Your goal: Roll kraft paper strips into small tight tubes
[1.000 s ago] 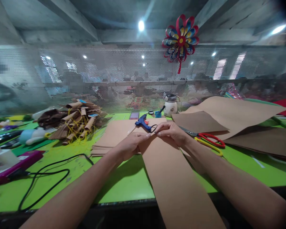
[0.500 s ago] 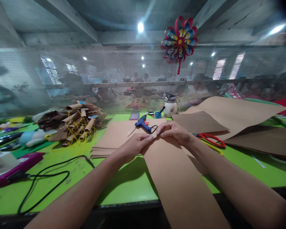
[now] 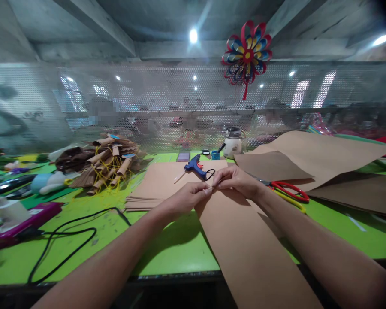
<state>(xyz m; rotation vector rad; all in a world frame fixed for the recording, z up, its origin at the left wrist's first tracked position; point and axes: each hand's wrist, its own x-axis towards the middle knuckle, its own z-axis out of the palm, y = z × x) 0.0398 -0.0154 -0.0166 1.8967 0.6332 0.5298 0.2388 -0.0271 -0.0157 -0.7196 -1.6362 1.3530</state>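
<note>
At the far end of the brown paper strip (image 3: 241,240), left hand (image 3: 183,199) and right hand (image 3: 239,182) pinch its edge, fingertips nearly touching

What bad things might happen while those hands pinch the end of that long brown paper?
The brown paper strip hangs over the table edge, so it may slide or crease. The glue gun lies just beyond the left hand and right hand; if hot, it might burn.
</note>
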